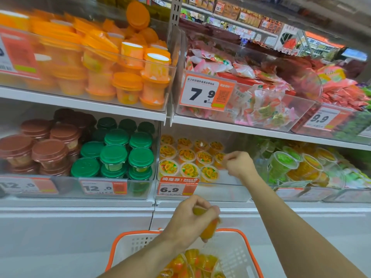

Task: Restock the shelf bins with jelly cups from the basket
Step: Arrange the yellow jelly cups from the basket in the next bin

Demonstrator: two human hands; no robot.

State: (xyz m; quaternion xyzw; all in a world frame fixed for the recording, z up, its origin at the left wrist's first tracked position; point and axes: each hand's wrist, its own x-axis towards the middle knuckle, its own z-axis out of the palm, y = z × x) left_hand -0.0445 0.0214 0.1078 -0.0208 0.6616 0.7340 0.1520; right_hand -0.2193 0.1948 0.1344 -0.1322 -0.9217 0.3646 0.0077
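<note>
Over the white plastic basket point(236, 255) with its orange rim and slotted walls, the left hand point(192, 219) is gripping one small orange jelly cup point(208, 229), fingers curled round it, the cup tilting downward. More glossy jelly cups point(192, 263) of the same kind are lying heaped in the basket just below that hand; their number is hard to tell.

Higher up, the right hand point(237, 164) is reaching into the clear plastic shelf bin point(220, 192) that is carrying the 6.9 price tag point(176, 188). Its fingers are pinched close together at the bin's right side, touching or nearly touching a cup there; whether they are holding it cannot be told. About a dozen round, foil-topped cups point(187, 155) are sitting upright in rows in this bin, lids printed with orange fruit.

To the left, round tubs with smooth green lids point(113, 154) are standing stacked beside tubs with brown lids point(50, 151). On the shelf above, orange-lidded tubs point(127, 81) are lying jumbled in a transparent bin.
</note>
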